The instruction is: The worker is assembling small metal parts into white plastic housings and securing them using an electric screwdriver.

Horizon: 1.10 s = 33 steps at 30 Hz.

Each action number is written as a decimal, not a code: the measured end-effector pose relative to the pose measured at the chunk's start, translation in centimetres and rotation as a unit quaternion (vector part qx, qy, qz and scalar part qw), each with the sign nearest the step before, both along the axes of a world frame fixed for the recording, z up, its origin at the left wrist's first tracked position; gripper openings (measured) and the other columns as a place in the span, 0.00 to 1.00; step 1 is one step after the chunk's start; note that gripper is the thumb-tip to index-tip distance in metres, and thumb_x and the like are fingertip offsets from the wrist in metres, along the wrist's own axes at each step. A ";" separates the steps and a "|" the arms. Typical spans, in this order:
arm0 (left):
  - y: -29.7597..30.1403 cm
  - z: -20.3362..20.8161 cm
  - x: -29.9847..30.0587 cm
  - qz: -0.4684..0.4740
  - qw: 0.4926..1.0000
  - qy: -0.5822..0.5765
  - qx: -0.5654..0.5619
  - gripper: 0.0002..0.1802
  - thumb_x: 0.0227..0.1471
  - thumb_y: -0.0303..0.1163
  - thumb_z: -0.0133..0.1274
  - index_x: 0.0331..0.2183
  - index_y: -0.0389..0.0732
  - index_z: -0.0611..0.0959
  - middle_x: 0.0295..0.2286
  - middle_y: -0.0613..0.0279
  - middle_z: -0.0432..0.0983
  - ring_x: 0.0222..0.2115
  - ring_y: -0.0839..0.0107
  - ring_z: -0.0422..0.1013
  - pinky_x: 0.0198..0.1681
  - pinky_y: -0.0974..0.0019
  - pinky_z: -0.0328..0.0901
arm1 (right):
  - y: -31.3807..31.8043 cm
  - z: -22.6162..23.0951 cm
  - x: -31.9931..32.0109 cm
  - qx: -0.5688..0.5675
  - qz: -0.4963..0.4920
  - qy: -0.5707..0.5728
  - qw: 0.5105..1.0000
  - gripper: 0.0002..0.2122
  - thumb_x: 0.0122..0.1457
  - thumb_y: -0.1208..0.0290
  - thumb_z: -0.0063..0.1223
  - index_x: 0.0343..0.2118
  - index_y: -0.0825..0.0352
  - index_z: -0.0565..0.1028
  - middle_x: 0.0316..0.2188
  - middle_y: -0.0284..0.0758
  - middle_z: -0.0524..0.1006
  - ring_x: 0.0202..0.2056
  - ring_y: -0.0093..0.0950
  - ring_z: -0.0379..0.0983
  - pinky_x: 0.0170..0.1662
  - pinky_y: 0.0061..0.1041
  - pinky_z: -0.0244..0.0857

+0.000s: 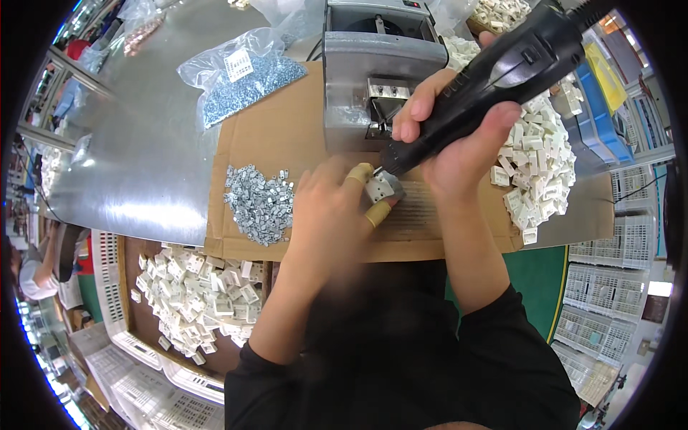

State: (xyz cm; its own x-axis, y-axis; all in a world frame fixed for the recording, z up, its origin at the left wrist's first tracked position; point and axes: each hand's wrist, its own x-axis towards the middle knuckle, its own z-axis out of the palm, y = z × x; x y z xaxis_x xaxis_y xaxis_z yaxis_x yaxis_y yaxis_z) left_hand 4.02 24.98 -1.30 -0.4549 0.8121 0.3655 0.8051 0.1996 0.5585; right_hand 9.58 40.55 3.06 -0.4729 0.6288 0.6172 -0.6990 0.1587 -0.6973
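At the front of the bench, over the cardboard sheet [261, 136], the white block [380, 188] sat between the thumb and index finger of the left hand [326, 204]; both digits wore yellowish covers and were drawn in narrow about it, one on the far side, one on the near side; part of the block was hidden by them, so its long axis could not be told with certainty.

Right hand [456, 166] was closed around the black electric driver [494, 82], fingers on the far side, thumb on the near; the tool's long axis ran slantwise, from its cord end at upper right down to its nose at lower left; the block thus lay down and to the left of the right-hand grip, just beyond the nose; left hand was the nearer of the two, touching it.

Key relation, as judged: driver axis against the block's upper face; the nose was close by the block's far edge, beside the covered index finger; contact between bit and block could not be confirmed.

Nearby: heap of small metal pieces [258, 208] to the left of the left hand; heap of white parts [537, 165] to the right of the right hand.
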 end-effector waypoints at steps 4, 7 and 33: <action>0.4 0.6 -0.5 -0.012 0.998 0.067 -0.018 0.24 0.45 0.45 0.68 0.37 0.36 0.83 0.32 0.56 0.76 0.35 0.54 0.74 0.40 0.53 0.65 | -0.7 0.6 0.0 -0.002 -0.004 -0.088 0.996 0.46 0.60 0.26 0.41 0.70 0.55 0.47 0.24 0.40 0.71 0.18 0.30 0.68 0.26 0.31 0.70; 0.5 0.9 -0.8 -0.033 0.993 0.097 -0.055 0.22 0.45 0.46 0.67 0.34 0.38 0.81 0.29 0.58 0.75 0.32 0.55 0.74 0.38 0.54 0.65 | -0.3 0.3 0.4 -0.012 0.060 -0.074 0.995 0.46 0.60 0.26 0.39 0.71 0.56 0.47 0.24 0.39 0.71 0.18 0.29 0.69 0.25 0.31 0.70; -0.3 0.2 -1.1 -0.016 1.000 0.010 0.023 0.23 0.40 0.40 0.73 0.35 0.36 0.84 0.36 0.58 0.80 0.32 0.56 0.79 0.35 0.57 0.73 | -0.5 0.0 0.5 0.005 0.027 -0.068 0.997 0.49 0.58 0.24 0.41 0.70 0.59 0.47 0.23 0.40 0.73 0.18 0.29 0.70 0.24 0.31 0.71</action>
